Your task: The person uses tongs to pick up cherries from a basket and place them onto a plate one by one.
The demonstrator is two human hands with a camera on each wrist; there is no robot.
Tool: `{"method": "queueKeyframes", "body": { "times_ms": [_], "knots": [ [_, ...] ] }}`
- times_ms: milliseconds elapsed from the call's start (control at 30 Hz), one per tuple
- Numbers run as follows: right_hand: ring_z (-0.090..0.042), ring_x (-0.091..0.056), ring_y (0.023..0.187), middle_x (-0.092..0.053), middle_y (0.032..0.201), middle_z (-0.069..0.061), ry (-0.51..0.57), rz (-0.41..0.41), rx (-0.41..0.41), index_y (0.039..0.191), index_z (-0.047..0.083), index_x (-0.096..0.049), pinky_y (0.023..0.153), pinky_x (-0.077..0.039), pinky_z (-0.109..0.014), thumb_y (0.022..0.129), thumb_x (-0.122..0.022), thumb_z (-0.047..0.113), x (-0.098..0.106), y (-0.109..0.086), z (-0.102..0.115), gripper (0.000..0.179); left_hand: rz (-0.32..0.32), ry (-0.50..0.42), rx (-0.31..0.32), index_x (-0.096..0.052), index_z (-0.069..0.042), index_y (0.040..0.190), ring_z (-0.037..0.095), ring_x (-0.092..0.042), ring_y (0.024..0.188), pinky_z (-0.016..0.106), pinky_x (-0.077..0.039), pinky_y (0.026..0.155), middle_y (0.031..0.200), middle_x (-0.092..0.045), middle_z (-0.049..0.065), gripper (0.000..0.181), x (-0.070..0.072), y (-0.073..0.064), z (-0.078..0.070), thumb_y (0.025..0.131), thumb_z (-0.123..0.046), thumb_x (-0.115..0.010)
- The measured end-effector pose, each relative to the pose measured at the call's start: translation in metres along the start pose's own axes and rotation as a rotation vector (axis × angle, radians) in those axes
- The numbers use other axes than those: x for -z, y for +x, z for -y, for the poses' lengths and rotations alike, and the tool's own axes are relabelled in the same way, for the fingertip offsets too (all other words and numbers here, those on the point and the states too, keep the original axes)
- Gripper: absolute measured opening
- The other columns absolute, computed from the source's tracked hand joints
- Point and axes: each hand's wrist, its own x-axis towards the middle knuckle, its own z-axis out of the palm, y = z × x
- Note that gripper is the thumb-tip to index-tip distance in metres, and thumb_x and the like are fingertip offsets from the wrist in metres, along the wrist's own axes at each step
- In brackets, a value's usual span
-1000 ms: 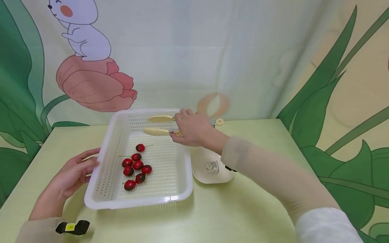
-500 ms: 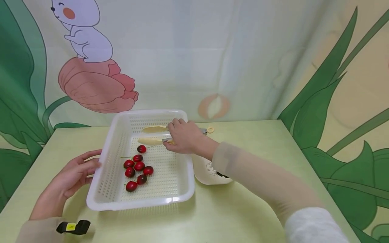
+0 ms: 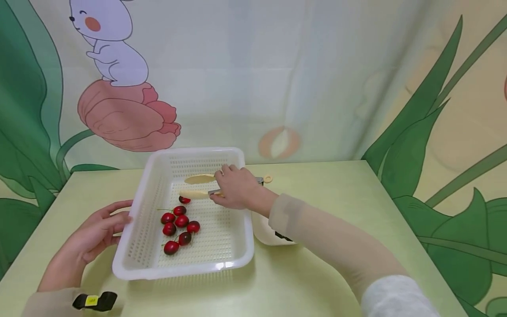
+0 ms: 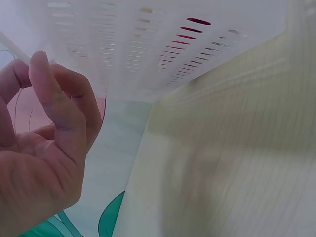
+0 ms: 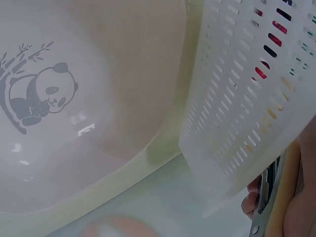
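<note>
My right hand grips a pair of tongs with cream-yellow tips and metal arms. The tips are spread apart above the inside of a white perforated plastic basket. The lower tip partly covers the farthest cherry in the head view. Several more dark red cherries lie clustered on the basket floor, some with stems. At the basket's left rim, my left hand holds on with thumb and fingers; its curled fingers show in the left wrist view.
A pale dish with a grey panda print stands right of the basket, partly hidden by my right forearm in the head view. Both rest on a light green table. A curtain with cartoon pictures hangs right behind the table.
My right hand has moved left and down with the tongs, from over the basket's far part toward the farthest cherry. The left hand stays at the rim.
</note>
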Motion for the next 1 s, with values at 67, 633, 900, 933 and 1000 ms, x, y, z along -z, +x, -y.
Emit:
{"method": "queueKeyframes", "body": {
  "times_ms": [67, 633, 900, 933, 1000],
  "knots": [
    [-0.02, -0.057, 0.108, -0.057, 0.121, -0.007, -0.011, 0.005, -0.003, 0.139, 0.009, -0.055, 0.081, -0.056, -0.037, 0.103, -0.041, 0.063, -0.002, 0.001, 0.0, 0.067, 0.005, -0.005, 0.0, -0.041, -0.017, 0.141, 0.02, -0.073, 0.095, 0.04, -0.061, 0.079, 0.113, -0.069, -0.007, 0.039, 0.0, 0.0, 0.002, 0.106, -0.013, -0.055],
    [-0.018, -0.058, 0.099, -0.06, 0.11, -0.003, -0.015, 0.02, 0.009, 0.126, 0.01, -0.065, 0.074, -0.057, -0.032, 0.102, -0.045, 0.062, -0.001, 0.003, 0.01, 0.061, 0.014, 0.001, 0.018, -0.042, -0.022, 0.139, 0.019, -0.072, 0.096, 0.039, -0.061, 0.08, 0.113, -0.068, -0.009, 0.036, 0.001, 0.001, 0.002, 0.106, -0.014, -0.055],
    [-0.017, -0.057, 0.096, -0.06, 0.109, -0.003, -0.057, 0.027, 0.0, 0.125, 0.01, -0.066, 0.074, -0.057, -0.032, 0.101, -0.045, 0.064, -0.003, 0.008, 0.016, 0.062, 0.008, 0.019, 0.02, -0.04, -0.026, 0.14, 0.017, -0.071, 0.1, 0.039, -0.06, 0.084, 0.118, -0.065, -0.012, 0.039, 0.001, -0.002, 0.003, 0.106, -0.018, -0.057],
    [-0.018, -0.057, 0.097, -0.06, 0.11, -0.004, -0.057, 0.027, 0.002, 0.124, 0.01, -0.066, 0.074, -0.057, -0.033, 0.101, -0.046, 0.064, -0.003, 0.009, 0.017, 0.062, 0.003, 0.027, 0.022, -0.04, -0.027, 0.14, 0.017, -0.071, 0.1, 0.039, -0.06, 0.085, 0.118, -0.065, -0.013, 0.04, 0.001, -0.001, 0.003, 0.106, -0.018, -0.058],
    [-0.018, -0.058, 0.098, -0.061, 0.111, -0.004, -0.051, 0.025, 0.012, 0.123, 0.01, -0.066, 0.074, -0.058, -0.034, 0.101, -0.046, 0.064, -0.005, 0.011, 0.019, 0.062, -0.009, 0.037, 0.026, -0.04, -0.028, 0.14, 0.016, -0.071, 0.1, 0.039, -0.06, 0.085, 0.118, -0.064, -0.014, 0.04, 0.001, -0.002, 0.003, 0.105, -0.02, -0.059]
  ]
}}
